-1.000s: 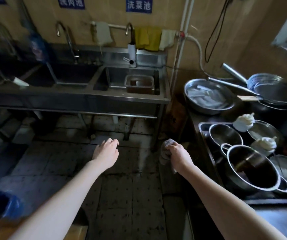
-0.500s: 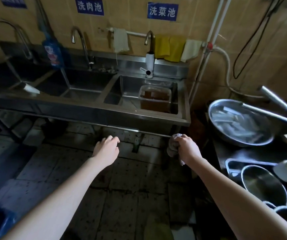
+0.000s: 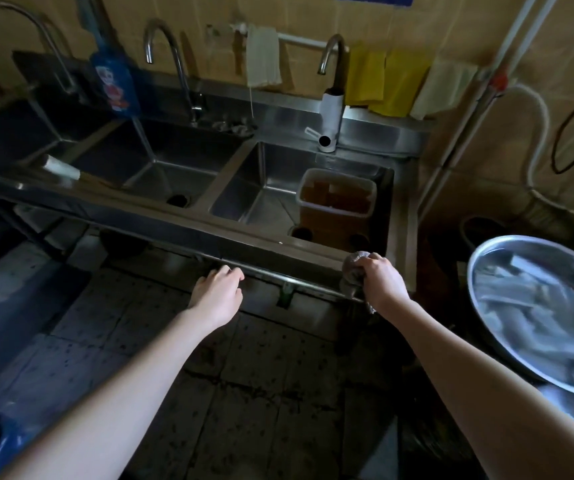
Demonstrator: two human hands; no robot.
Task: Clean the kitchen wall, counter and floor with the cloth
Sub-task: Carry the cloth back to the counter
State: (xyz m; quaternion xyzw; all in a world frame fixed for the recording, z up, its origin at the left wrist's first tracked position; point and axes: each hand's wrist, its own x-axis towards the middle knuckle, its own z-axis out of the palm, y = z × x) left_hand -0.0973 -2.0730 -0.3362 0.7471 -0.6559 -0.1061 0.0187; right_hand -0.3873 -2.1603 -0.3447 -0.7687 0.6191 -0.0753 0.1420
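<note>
Two hands extend forward over the tiled floor toward the steel sink unit. Our right hand, at 2 o'clock from frame centre, is closed in a fist around a bunched grey cloth; the cloth protrudes from the thumb side of the fist and sits against the front edge of the sink unit, near its right corner. Our left hand, at 12 o'clock, is empty, palm down, with the fingers loosely curled and slightly parted; its fingertips lie at the horizontal rail below the sink front, though we cannot tell whether they touch it. Inside the right basin, at its right side, stands a clear plastic container with brown contents. Behind the basins, the tiled wall carries a rail hung with one white cloth and yellow cloths. At 3 o'clock, a wide metal bowl rests at the right frame edge, well apart from both hands.
</note>
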